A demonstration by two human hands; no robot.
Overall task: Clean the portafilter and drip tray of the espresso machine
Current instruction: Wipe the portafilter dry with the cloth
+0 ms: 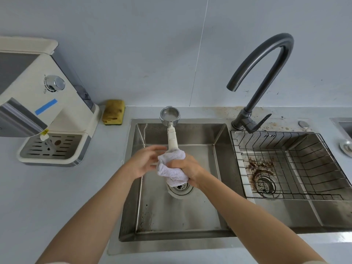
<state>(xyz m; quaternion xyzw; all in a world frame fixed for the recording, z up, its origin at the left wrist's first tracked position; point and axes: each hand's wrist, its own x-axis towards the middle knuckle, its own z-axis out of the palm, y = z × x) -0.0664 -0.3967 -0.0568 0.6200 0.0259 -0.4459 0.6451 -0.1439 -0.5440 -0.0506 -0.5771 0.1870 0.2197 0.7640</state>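
The portafilter sticks out away from me beyond my right grip, its metal cup facing up near the back rim of the sink. The near end of its white handle is buried in a white cloth. My right grip is curled tight round that cloth and the handle end inside it. My left grip is loosely spread beside the cloth, fingertips at its edge; I think they touch it, but the view is not sharp there.

All this hangs over the left basin. The right basin holds a wire basket and brown coffee grounds. A dark tap arches behind. On the pale counter to my left stand the espresso machine with its drip tray in place, and a yellow sponge.
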